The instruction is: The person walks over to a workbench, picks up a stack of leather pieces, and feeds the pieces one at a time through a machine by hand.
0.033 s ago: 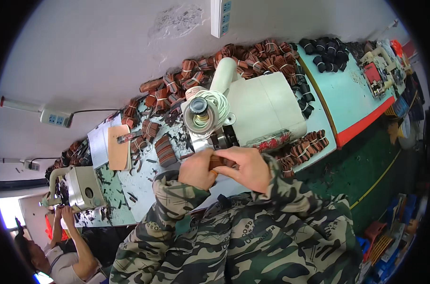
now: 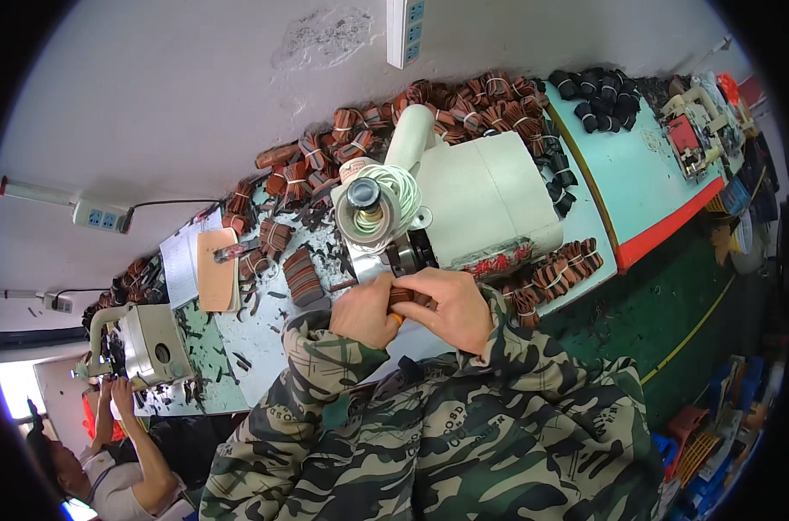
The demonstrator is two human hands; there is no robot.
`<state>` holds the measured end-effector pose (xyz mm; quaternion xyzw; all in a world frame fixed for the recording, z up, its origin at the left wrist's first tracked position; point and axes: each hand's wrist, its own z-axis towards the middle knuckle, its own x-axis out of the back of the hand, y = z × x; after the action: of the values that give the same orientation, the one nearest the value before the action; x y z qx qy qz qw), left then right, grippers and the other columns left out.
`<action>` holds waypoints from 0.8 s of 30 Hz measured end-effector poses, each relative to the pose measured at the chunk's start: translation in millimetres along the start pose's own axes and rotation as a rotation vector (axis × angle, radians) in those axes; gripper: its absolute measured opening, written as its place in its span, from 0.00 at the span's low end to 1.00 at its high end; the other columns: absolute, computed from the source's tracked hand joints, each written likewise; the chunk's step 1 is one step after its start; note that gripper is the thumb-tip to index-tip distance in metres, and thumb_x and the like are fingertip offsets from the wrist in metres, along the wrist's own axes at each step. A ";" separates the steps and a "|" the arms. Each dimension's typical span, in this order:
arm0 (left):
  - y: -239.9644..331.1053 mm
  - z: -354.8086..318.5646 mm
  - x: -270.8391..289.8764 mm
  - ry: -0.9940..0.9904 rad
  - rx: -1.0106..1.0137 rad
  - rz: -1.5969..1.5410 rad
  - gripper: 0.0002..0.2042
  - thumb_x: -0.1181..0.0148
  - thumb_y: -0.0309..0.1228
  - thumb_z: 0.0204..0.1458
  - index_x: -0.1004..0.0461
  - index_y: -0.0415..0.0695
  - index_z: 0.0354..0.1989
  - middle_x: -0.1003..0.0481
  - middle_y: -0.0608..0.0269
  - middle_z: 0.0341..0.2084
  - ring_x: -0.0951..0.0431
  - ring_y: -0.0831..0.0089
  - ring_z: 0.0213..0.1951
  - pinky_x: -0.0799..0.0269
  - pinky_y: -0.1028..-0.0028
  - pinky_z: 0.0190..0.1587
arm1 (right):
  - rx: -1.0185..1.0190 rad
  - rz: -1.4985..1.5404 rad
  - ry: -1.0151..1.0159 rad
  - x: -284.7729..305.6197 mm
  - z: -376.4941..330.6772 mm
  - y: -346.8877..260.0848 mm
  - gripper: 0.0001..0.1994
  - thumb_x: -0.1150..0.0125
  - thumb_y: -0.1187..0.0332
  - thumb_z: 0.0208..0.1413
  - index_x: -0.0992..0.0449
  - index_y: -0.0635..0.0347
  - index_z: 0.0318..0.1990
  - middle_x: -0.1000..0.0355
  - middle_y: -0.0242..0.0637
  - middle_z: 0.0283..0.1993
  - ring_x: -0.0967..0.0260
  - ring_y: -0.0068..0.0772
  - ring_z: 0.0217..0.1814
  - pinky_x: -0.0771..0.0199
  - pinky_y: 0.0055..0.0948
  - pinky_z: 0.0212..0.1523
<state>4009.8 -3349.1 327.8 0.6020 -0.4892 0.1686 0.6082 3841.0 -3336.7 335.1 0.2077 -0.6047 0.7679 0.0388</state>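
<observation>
Both hands meet at the front of a cream-coloured bench machine [image 2: 490, 204], just below its metal working parts. My left hand [image 2: 362, 311] is closed, its fingers curled around a reddish-brown strip bundle [image 2: 403, 297]. From the other side my right hand [image 2: 453, 306] grips the same bundle, thumb and fingers pinching it. Much of the bundle is hidden by the fingers. A small orange thing [image 2: 398, 319] shows at the left hand's fingertips; its kind cannot be made out. Above the hands, loops of white cord [image 2: 400, 195] hang around a round cup on the machine.
Tied brown strip bundles [image 2: 499, 113] pile along the wall, and more lie right of my hands [image 2: 564, 273]. A stack of strips [image 2: 304, 278], a tan notebook [image 2: 217, 269] and dark scraps are on the left. A co-worker [image 2: 121, 478] works at another machine [image 2: 156, 346].
My hands have shifted very slightly, and the brown bundle between them sits at a somewhat different angle. The orange thing has moved a little to the right.
</observation>
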 end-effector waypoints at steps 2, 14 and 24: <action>-11.6 -2.2 3.4 -0.072 -0.089 -0.023 0.15 0.40 0.34 0.46 0.31 0.41 0.40 0.25 0.47 0.30 0.23 0.53 0.29 0.28 0.61 0.28 | -0.105 0.088 -0.069 -3.5 -1.1 6.5 0.12 0.35 0.74 0.48 0.24 0.65 0.42 0.25 0.34 0.31 0.30 0.21 0.28 0.30 0.20 0.29; -33.3 -18.4 -29.2 -0.084 0.293 -1.416 0.23 0.65 0.44 0.64 0.39 0.37 0.55 0.24 0.45 0.35 0.23 0.63 0.16 0.39 0.80 0.08 | -0.536 0.477 -0.066 -11.9 1.1 37.9 0.08 0.37 0.73 0.52 0.25 0.68 0.37 0.26 0.34 0.27 0.30 0.18 0.25 0.30 0.18 0.26; -57.1 -0.4 11.3 -0.306 0.547 -1.064 0.18 0.62 0.38 0.62 0.30 0.35 0.45 0.23 0.49 0.22 0.26 0.65 0.11 0.41 0.79 0.05 | -0.289 -0.035 -0.179 -5.0 19.9 49.9 0.09 0.37 0.68 0.49 0.25 0.66 0.33 0.25 0.40 0.24 0.28 0.35 0.20 0.28 0.28 0.25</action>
<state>4060.5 -3365.6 304.5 0.9151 -0.1426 -0.1269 0.3553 3835.5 -3367.9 291.3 0.2781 -0.7060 0.6508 0.0277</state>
